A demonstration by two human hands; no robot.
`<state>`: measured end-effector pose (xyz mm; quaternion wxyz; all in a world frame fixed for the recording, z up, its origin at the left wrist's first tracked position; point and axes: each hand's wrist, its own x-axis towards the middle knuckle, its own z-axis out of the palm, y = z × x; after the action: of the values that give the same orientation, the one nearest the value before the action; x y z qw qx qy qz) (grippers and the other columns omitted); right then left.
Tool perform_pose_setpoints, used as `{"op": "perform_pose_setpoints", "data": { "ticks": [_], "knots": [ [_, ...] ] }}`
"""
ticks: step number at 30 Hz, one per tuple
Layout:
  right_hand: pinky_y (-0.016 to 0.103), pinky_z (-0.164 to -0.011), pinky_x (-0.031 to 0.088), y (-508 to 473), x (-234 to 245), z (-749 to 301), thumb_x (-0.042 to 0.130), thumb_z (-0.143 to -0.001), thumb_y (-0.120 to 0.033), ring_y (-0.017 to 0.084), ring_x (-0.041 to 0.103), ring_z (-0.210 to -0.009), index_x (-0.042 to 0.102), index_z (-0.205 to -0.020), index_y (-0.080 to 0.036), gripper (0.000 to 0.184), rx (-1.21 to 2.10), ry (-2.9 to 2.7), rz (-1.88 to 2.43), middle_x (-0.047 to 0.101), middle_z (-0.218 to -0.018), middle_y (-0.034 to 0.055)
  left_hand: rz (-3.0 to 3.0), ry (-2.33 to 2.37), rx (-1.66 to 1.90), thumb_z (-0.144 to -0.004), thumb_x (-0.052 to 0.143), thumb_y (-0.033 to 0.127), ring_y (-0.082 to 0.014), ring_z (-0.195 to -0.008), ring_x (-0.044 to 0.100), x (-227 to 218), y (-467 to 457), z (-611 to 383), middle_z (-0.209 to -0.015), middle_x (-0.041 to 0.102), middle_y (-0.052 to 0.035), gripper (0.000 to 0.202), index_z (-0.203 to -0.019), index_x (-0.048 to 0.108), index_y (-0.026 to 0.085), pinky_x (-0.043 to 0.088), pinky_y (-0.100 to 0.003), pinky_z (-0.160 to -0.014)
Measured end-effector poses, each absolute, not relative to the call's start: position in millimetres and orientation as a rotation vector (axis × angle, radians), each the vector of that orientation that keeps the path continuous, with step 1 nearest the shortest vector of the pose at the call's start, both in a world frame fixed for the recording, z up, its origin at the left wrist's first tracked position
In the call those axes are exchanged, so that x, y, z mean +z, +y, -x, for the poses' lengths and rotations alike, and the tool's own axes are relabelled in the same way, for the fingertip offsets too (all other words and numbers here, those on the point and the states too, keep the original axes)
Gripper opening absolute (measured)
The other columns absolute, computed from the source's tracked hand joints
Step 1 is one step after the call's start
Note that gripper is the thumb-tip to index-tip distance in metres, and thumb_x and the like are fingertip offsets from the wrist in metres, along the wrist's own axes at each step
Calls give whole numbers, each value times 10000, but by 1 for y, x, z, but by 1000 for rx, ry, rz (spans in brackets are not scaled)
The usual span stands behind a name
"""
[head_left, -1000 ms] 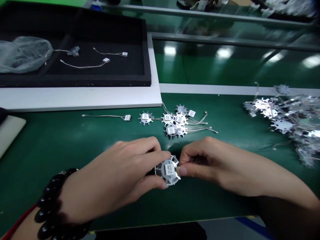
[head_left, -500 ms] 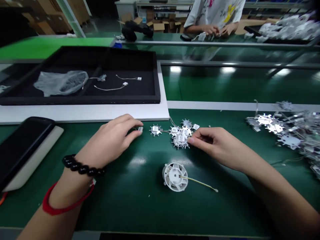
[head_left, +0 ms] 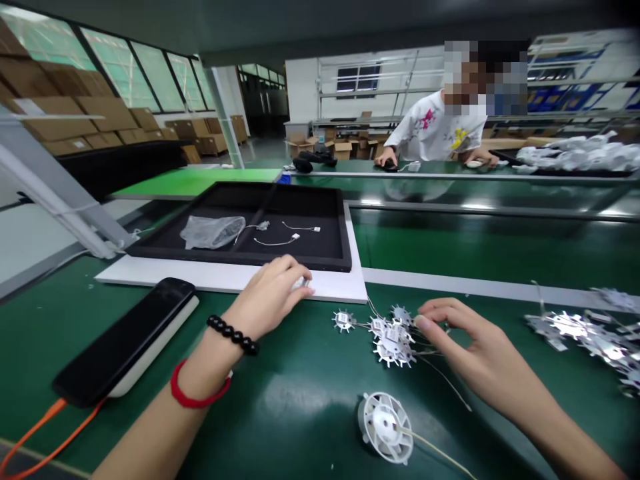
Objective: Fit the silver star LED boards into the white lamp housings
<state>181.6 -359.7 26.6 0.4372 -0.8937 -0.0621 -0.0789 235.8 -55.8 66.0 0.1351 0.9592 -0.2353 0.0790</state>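
Note:
My left hand (head_left: 273, 297) rests at the near edge of the white board (head_left: 220, 277), its fingers curled round a small white part that barely shows at the fingertips. My right hand (head_left: 480, 353) lies to the right of a small cluster of star-shaped metal discs (head_left: 393, 337) with white chips. Its fingers are bent over the thin wires trailing from them, index tip close to the discs. One disc (head_left: 343, 321) lies alone between the hands. A round white finned housing (head_left: 385, 427) with a wire lies on the green mat nearer me, untouched.
A black tray (head_left: 240, 257) on the white board holds a plastic bag (head_left: 213, 230) and wired chips. A dark phone (head_left: 125, 340) with an orange cable lies at the left. A heap of star discs (head_left: 590, 333) is at the right. Another person (head_left: 435, 130) works across the belt.
Both hands let go of the assembled housing, which now lies on the mat. My left hand reached to the loose wired chip and closed on it; my right hand went to the disc cluster. My head has tilted up.

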Motion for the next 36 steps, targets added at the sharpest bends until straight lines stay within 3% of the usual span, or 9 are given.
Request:
{"op": "perform_pose_setpoints", "data": {
  "ticks": [4, 11, 16, 24, 29, 32, 34, 36],
  "knots": [
    [351, -804, 463, -356, 28, -180, 599, -907, -580, 256, 625, -948, 650, -765, -226, 385, -209, -131, 2156, 665, -1028, 74, -2848, -676, 378, -997, 540, 294, -276, -1083, 595, 93, -50, -276, -1146, 621, -117, 221, -1123, 652, 151, 460, -464, -991],
    [328, -744, 457, -352, 29, -182, 608, -909, -552, 241, 603, -900, 630, -740, -229, 366, -137, -98, 2080, 665, -974, 66, -2921, -630, 348, -976, 595, 425, -249, -1073, 632, 95, -32, -350, -1188, 640, -99, 453, -1349, 535, 174, 531, -463, -932],
    [323, -824, 434, -350, 33, -180, 587, -938, -503, 210, 580, -886, 628, -734, -233, 341, -170, -139, 2070, 645, -950, 40, -3065, -311, 217, -964, 628, 348, -285, -1204, 582, 78, 10, -403, -1323, 589, -120, 365, -1272, 593, 156, 485, -536, -1026],
    [331, -852, 406, -357, 31, -178, 532, -978, -435, 195, 596, -943, 633, -776, -241, 298, -171, -191, 2104, 649, -978, 20, -2950, -32, 9, -942, 667, 313, -260, -1140, 620, 67, 19, -443, -1231, 641, -98, 275, -1159, 647, 145, 516, -502, -990],
    [332, -812, 435, -361, 35, -178, 531, -981, -374, 184, 617, -883, 624, -782, -223, 266, -192, -303, 2117, 660, -932, 26, -2597, -1, 177, -936, 671, 268, -236, -1057, 647, 92, 9, -416, -1120, 670, -70, 178, -1037, 673, 122, 557, -437, -917],
    [320, -792, 447, -360, 39, -176, 532, -981, -349, 170, 624, -849, 617, -777, -215, 258, -224, -324, 2090, 664, -904, 22, -2247, -10, 285, -955, 623, 212, -190, -911, 672, 114, -8, -391, -985, 670, -25, 144, -1027, 675, 99, 585, -311, -775],
    [304, -773, 455, -357, 41, -175, 539, -979, -338, 160, 626, -837, 617, -773, -214, 253, -261, -336, 2066, 666, -881, 16, -1989, 1, 309, -908, 640, 81, -108, -750, 654, 128, -27, -370, -868, 662, -3, 156, -1061, 650, 110, 579, -217, -681],
    [283, -740, 463, -355, 42, -173, 538, -980, -323, 148, 625, -808, 615, -770, -217, 247, -288, -348, 2033, 664, -857, 9, -1752, -7, 216, -922, 561, 6, -58, -701, 657, 139, -53, -343, -815, 655, 15, 227, -1097, 636, 130, 576, -142, -685]
  ]
}}
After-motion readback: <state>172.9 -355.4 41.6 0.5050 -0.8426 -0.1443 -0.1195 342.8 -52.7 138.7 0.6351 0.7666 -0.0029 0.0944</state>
